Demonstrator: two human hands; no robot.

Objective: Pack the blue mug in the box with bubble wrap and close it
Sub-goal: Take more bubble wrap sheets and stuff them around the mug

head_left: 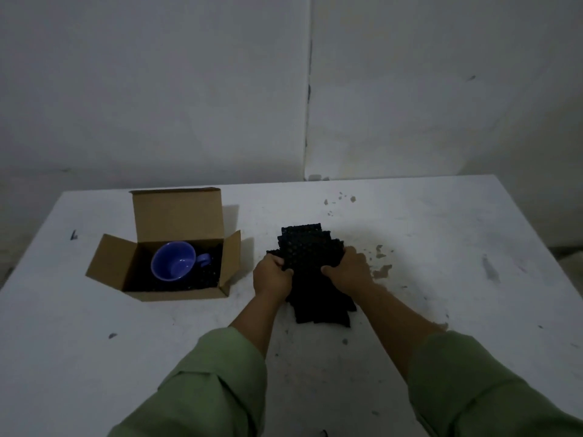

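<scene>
Green sleeves (202,383) fill the bottom of the frame, and from them two bare forearms reach up to the middle, where both hands close on a black sheet of bubble wrap (310,247) lying on the white table (441,234). Fingers of the left hand (272,276) are clenched on the sheet's left edge and those of the right hand (348,270) on its right edge, bunching the dimpled material between them; its long axis runs from the lower middle of the frame toward the upper middle. Left of the hands, well apart from them, stands the open cardboard box (176,293), flaps spread and lid flap upright at the back. Inside it the blue mug (173,260) rests tilted, mouth toward the camera and handle pointing right, on dark padding that looks like more bubble wrap. The left hand is the nearer to the box, so carrying the sheet across likely means a move toward the frame's left, over the box's right flap.
</scene>
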